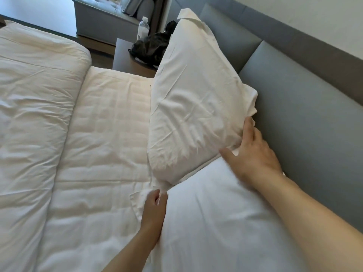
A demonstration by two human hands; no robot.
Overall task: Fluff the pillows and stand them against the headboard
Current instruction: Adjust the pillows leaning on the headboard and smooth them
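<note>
A white pillow (pixel 188 99) stands tilted against the grey padded headboard (pixel 294 107). My right hand (pixel 253 152) touches its near right edge, fingers spread, thumb at its lower rim. A second white pillow (pixel 220 222) lies nearer to me, partly under my right forearm and beside the headboard. My left hand (pixel 154 208) pinches the loose flap of pillowcase at the standing pillow's lower corner, where the two pillows meet.
A rumpled white duvet (pixel 35 118) is folded back on the left, with the quilted mattress cover (pixel 102 138) bare beside it. A nightstand (pixel 129 61) beyond the bed holds a black bag (pixel 149 48) and a water bottle (pixel 143 28). A grey bench (pixel 102 20) stands further back.
</note>
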